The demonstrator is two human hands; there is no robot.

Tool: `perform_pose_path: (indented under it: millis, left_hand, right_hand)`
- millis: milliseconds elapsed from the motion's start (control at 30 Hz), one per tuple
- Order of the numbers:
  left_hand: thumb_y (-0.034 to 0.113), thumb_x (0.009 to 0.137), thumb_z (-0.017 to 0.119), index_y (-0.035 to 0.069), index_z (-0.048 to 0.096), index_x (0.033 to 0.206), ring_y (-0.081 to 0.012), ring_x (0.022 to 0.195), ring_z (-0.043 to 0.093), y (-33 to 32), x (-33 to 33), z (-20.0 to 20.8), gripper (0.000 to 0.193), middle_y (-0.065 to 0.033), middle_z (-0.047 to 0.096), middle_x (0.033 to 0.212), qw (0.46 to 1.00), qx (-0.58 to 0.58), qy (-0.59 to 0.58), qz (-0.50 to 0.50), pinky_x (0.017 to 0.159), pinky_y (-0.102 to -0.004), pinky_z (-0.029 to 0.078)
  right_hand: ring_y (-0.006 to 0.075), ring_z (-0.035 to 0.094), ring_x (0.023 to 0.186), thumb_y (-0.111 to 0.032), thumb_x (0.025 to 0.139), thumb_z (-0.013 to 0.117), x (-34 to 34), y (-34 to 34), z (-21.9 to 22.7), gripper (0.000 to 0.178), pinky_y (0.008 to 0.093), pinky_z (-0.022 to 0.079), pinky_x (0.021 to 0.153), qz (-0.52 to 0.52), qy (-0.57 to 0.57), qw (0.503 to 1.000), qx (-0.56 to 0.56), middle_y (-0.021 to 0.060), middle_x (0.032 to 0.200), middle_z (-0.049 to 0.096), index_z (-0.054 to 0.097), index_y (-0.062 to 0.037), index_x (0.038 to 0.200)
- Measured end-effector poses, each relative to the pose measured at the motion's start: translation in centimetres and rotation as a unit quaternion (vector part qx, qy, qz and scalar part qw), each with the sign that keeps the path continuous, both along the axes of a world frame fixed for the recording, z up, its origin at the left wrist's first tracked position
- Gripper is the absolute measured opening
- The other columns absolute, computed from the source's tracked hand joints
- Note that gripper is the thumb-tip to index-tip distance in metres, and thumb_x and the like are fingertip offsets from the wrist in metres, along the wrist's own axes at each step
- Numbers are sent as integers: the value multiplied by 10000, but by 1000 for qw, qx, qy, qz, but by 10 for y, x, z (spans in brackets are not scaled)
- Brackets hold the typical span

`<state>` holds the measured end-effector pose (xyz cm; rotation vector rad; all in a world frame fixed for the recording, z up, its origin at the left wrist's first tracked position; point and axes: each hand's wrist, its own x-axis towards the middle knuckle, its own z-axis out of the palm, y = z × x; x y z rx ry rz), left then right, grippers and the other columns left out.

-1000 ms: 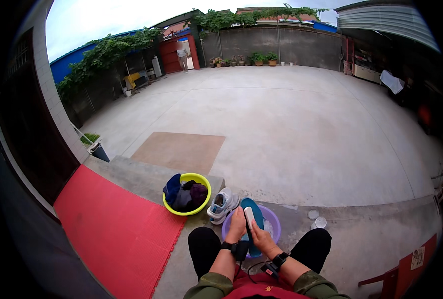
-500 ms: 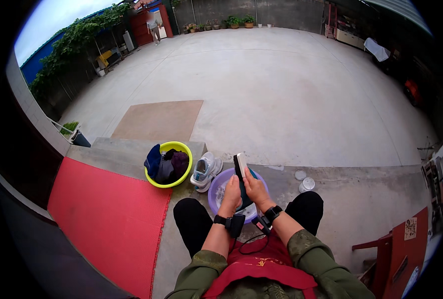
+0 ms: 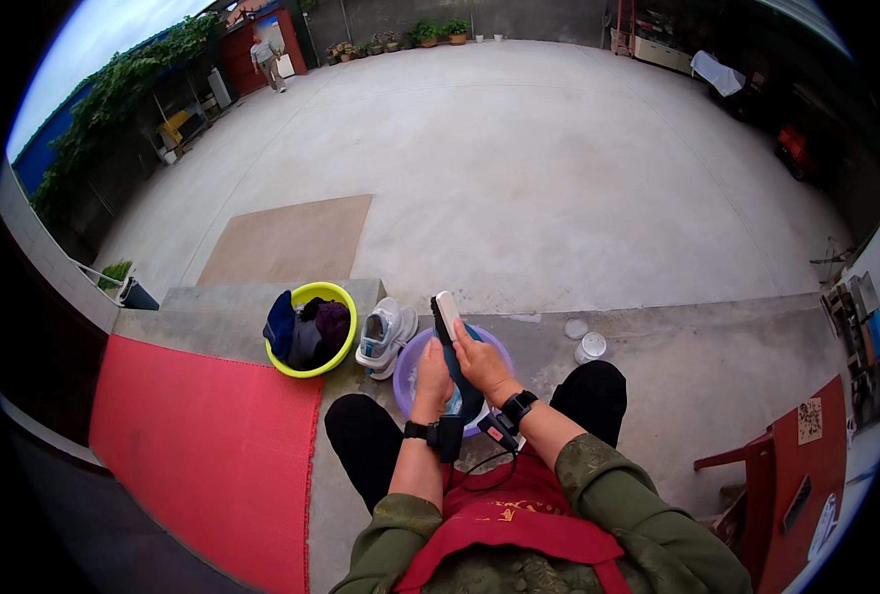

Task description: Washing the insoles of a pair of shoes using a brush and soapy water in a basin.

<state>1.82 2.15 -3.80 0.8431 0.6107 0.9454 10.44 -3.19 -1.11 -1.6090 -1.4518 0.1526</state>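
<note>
Over a purple basin [image 3: 403, 378], my two hands work close together between my knees. My right hand [image 3: 485, 367] is closed around a brush [image 3: 447, 306] with a white back and dark bristles, its end pointing up and away. My left hand [image 3: 430, 382] is closed on a dark teal item [image 3: 470, 400], whose kind I cannot make out. The item lies under the brush and hangs toward the basin, and the hands hide part of it. Whitish, sudsy water shows in the basin.
White-grey sneakers [image 3: 384, 337] stand left of the basin, beside a yellow-green tub [image 3: 352, 315] of dark clothes [image 3: 306, 337]. A white container [image 3: 590, 346] stands at right. A red mat [image 3: 212, 455] lies left, a red wooden table [image 3: 806, 465] right. A person [image 3: 265, 63] is far off.
My view has shifted, so most things sit further left and slightly higher or lower. Both hands still hold the brush and teal item over the basin. The distant person has changed stance.
</note>
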Motion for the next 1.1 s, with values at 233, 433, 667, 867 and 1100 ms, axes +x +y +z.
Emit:
perform_pose_path:
  millis: [233, 433, 667, 867, 1100]
  left_hand:
    - [246, 859, 318, 16, 436, 956, -149, 762, 492, 4, -4, 1, 276, -72, 508, 838, 998, -5, 41, 41, 698, -274, 400]
    - [83, 823, 363, 2, 411, 1037, -181, 876, 498, 4, -5, 9, 233, -92, 496, 982, 996, -41, -65, -53, 778, -299, 402]
    - [104, 819, 390, 14, 400, 1035, -205, 880, 504, 17, -23, 17, 234, -108, 495, 963, 988, -89, -114, -50, 763, -324, 421]
    - [114, 805, 440, 35, 372, 1088, -200, 901, 497, -2, -20, -1, 301, -87, 486, 994, 984, -87, -99, -116, 768, -320, 422]
    - [197, 845, 355, 45, 359, 1106, -203, 927, 483, 3, -33, -23, 302, -89, 466, 1031, 983, -131, -92, -90, 788, -334, 407]
  right_hand:
    - [365, 512, 573, -137, 772, 436, -9, -22, -29, 436, 435, 397, 508, 37, -2, 999, -18, 217, 620, 517, 311, -64, 1183]
    - [333, 534, 654, -168, 769, 457, 35, 23, 4, 448, 341, 419, 576, -41, 82, 996, -20, 216, 700, 528, 321, -88, 1189]
    - [93, 431, 459, -190, 715, 562, 27, -23, -32, 586, 234, 350, 417, 46, 255, 966, -1, 46, 625, 533, 278, -20, 1199]
    - [116, 507, 490, -144, 713, 556, 15, -22, -14, 581, 199, 359, 388, 41, 521, 843, -126, 71, 637, 547, 267, 4, 1195]
    - [198, 530, 593, -113, 758, 487, 9, -29, -35, 483, 272, 421, 568, -31, 256, 966, -33, 100, 675, 554, 293, -15, 1189]
